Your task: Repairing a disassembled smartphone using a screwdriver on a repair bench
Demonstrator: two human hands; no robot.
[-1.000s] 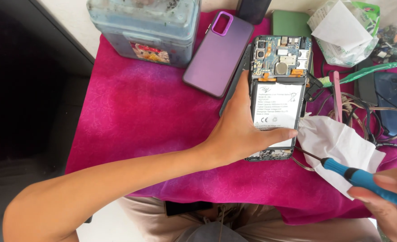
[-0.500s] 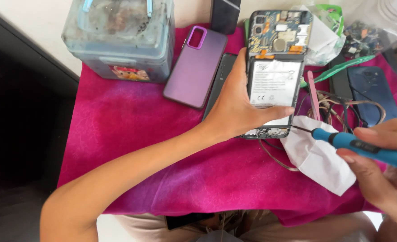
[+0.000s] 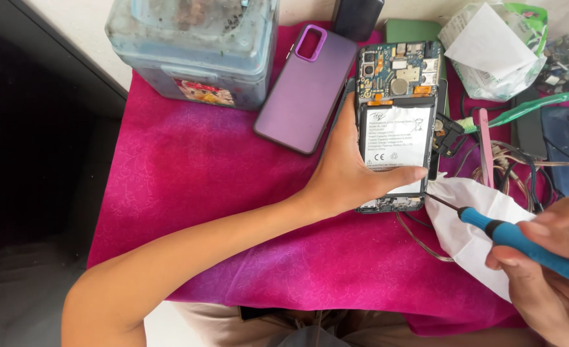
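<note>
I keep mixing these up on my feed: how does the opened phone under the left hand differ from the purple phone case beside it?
The opened phone shows its circuit board and a white-labelled battery; the purple phone case shows a smooth, plain back. The left hand holds the phone, with the blue-handled screwdriver tip at its lower right corner; the case lies untouched. The phone lies straight, the case tilted. Both rest on the magenta cloth.

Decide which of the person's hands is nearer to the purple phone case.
Left. The left hand holds the opened phone right beside the purple phone case. The right hand, gripping the blue-handled screwdriver, sits far off at the lower right.
</note>
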